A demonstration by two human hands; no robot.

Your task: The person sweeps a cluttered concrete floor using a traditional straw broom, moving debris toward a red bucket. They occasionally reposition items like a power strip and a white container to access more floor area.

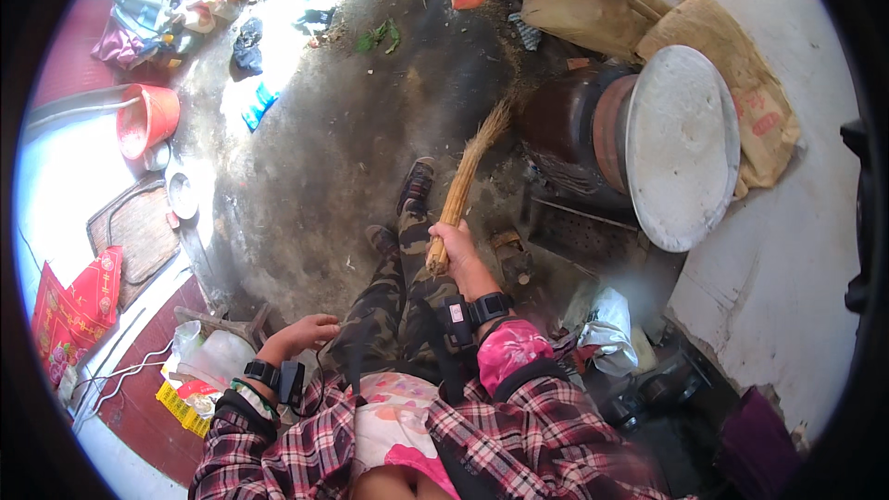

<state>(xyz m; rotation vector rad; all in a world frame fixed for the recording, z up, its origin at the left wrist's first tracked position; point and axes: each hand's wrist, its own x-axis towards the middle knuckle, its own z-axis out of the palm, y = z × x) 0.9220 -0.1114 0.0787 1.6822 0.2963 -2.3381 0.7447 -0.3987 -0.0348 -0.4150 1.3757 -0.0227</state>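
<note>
My right hand (pixel 455 248) grips a short straw hand broom (pixel 464 184) near its bound end, in front of my legs. The bristles point up and right, and their tips meet the dark floor beside a big brown glazed jar (pixel 559 128). A round pale lid (pixel 684 148) covers the mouth of the jar. My left hand (pixel 305 335) hangs by my left thigh with nothing in it, its fingers loosely extended. Fine debris (pixel 517 76) lies on the floor beyond the bristles. Green leaves (pixel 378 37) and a blue wrapper (pixel 260 105) lie farther out.
At the left stand a red bucket (pixel 147 121), a wooden board (pixel 132 236) and a yellow basket (pixel 182 408). Cardboard (pixel 590 14) and a brown paper sack (pixel 757 104) lie behind the jar. A silvery bag (pixel 611 333) lies at the lower right, near the white wall (pixel 736 278).
</note>
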